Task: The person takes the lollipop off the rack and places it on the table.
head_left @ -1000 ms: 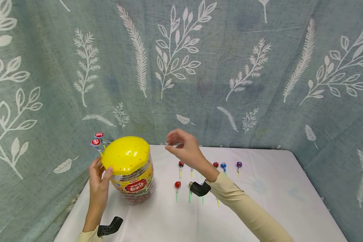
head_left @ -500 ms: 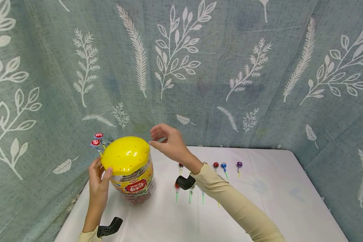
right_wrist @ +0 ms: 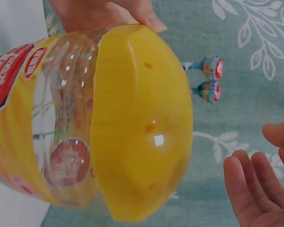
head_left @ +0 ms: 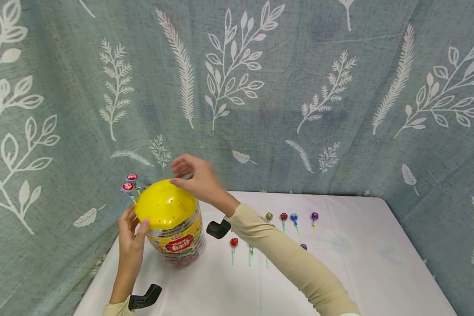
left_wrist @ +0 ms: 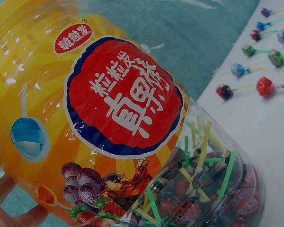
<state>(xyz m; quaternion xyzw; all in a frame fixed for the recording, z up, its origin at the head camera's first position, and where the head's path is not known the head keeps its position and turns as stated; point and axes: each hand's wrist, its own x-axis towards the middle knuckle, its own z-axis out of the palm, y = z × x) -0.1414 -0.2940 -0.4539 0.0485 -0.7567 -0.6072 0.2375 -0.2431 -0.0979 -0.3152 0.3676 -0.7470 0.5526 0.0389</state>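
Note:
A clear plastic lollipop jar [head_left: 181, 243] with a domed yellow lid [head_left: 163, 204] stands on the left of the table. My left hand [head_left: 131, 241] grips its left side, the thumb against the lid's edge. Two lollipops [head_left: 132, 177] with red-and-blue wrappers stick up from the lid's far left side. Over the lid's far right part is my right hand [head_left: 197, 179], thumb and fingers apart, holding nothing. In the right wrist view its fingers [right_wrist: 255, 184] appear off the lid's top. Through the jar's wall, the left wrist view shows wrapped lollipops [left_wrist: 199, 189] inside.
Wrapped lollipops, such as a red one [head_left: 234, 242] and a purple one [head_left: 314, 216], lie in two rows on the white tablecloth [head_left: 359, 263]. My right sleeve [head_left: 288, 263] hides some of them. A leaf-patterned curtain [head_left: 260, 109] hangs behind the table.
My right hand has moved left, from beyond the jar's right side to over the yellow lid. The left hand and the jar have stayed in place.

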